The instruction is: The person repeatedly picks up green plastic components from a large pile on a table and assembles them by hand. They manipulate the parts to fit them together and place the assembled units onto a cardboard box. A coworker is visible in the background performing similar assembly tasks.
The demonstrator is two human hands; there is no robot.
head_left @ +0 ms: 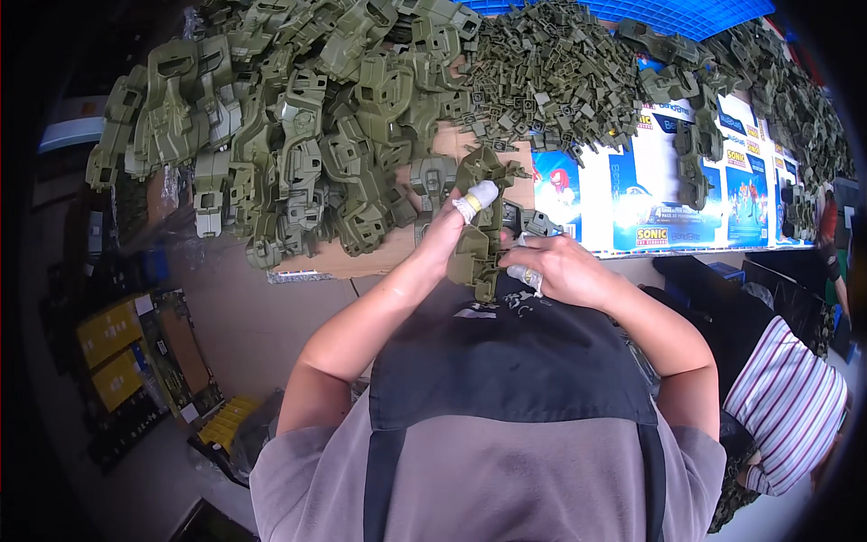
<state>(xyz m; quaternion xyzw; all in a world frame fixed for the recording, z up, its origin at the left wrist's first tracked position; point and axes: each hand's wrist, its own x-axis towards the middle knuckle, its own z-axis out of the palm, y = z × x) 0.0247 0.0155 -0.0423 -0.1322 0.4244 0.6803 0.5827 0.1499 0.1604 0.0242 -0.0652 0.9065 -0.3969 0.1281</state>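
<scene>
Close in front of my apron, a long olive-green moulded plastic part (476, 255) is held upright at the table's near edge. My left hand (447, 233) is closed round its left side, the thumb wrapped in white and yellow tape lying across it. At its right edge is my right hand (564, 269), fingers bent inward and pressed together, with white coverings on some fingertips. Whatever those fingers pinch is hidden. Just beyond, another green moulded part (433, 176) lies on the cardboard.
A large heap of similar green parts (361, 99) covers the table's left. Small green pieces (551, 72) are piled at centre, before a blue crate (668, 14). Printed card sheets (632, 194) lie to the right, with more green parts. A person in a striped shirt (790, 397) is at right.
</scene>
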